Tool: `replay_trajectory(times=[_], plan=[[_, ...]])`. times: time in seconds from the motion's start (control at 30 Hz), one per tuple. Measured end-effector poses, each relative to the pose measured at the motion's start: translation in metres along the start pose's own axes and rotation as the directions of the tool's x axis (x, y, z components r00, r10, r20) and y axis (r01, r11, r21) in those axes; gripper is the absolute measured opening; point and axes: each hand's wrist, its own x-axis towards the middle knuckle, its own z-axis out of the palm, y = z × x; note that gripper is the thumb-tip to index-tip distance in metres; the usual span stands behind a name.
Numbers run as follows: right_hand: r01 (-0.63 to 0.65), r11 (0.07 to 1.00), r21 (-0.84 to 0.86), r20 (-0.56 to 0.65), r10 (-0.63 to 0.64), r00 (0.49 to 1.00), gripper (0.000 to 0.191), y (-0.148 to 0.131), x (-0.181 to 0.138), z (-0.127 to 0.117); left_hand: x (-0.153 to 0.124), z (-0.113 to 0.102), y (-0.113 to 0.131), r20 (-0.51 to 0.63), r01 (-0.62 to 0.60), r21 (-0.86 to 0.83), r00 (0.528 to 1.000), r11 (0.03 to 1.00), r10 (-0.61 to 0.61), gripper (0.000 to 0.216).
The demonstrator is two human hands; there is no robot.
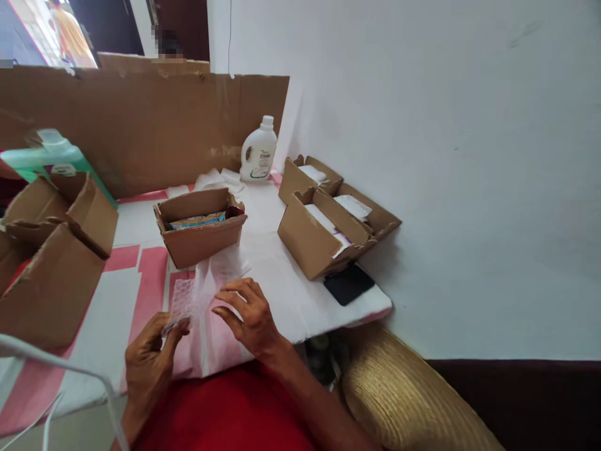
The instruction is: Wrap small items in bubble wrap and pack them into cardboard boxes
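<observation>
My left hand (153, 358) pinches a small piece of clear bubble wrap (184, 298) between thumb and fingers, above the table's near edge. To its right, my right hand (251, 316) is bent with thumb and fingers apart, and nothing shows between them. More clear plastic (223, 266) lies just beyond my hands; whether it joins the bubble wrap I cannot tell. Past it stands an open cardboard box (204, 241) holding blue and tan packets (200, 220) and a dark red item.
Cardboard boxes (310, 241) with white packets stand right, beside a black flat object (349, 284). More boxes (51, 288) and a green jug (59, 153) are left. A white bottle (260, 153) stands near the cardboard partition (154, 125). A white cable (61, 363) crosses lower left.
</observation>
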Motion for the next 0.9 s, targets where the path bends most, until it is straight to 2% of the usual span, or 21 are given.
replay_trajectory(times=[0.13, 0.23, 0.3, 0.4, 0.47, 0.57, 0.73, 0.9], plan=[[-0.028, 0.991, 0.128, -0.054, 0.036, 0.998, 0.035, -0.006, 0.009, -0.005, -0.002, -0.008, 0.007, -0.046, -0.175, 0.069, 0.983, 0.982, 0.178, 0.006], [-0.019, 0.977, 0.213, 0.025, 0.014, 1.000, 0.046, -0.009, 0.017, -0.013, -0.002, -0.017, 0.016, 0.026, -0.301, 0.133, 0.954, 0.944, 0.300, 0.004], [-0.004, 0.966, 0.257, 0.066, -0.013, 0.998, 0.040, -0.011, 0.019, -0.015, -0.003, -0.021, 0.022, 0.068, -0.354, 0.152, 0.935, 0.923, 0.347, 0.006], [-0.019, 0.945, 0.328, 0.034, 0.008, 0.999, 0.031, -0.014, 0.021, -0.014, -0.004, -0.026, 0.025, 0.066, -0.380, 0.128, 0.925, 0.916, 0.375, 0.008], [-0.042, 0.925, 0.377, 0.021, 0.037, 0.999, 0.035, -0.016, 0.024, -0.015, -0.006, -0.028, 0.024, 0.077, -0.382, 0.113, 0.924, 0.917, 0.375, 0.010], [-0.060, 0.880, 0.471, 0.085, 0.023, 0.996, 0.036, -0.018, 0.036, -0.024, -0.005, -0.032, 0.021, 0.136, -0.387, 0.098, 0.918, 0.917, 0.372, 0.011], [-0.011, 0.871, 0.491, 0.234, -0.119, 0.965, 0.035, -0.015, 0.061, -0.034, 0.006, -0.040, 0.022, 0.122, -0.418, 0.108, 0.906, 0.902, 0.406, 0.011], [0.070, 0.849, 0.523, 0.285, -0.252, 0.925, 0.015, -0.014, 0.071, -0.029, 0.019, -0.048, 0.026, 0.160, -0.509, 0.189, 0.860, 0.840, 0.485, 0.007]])
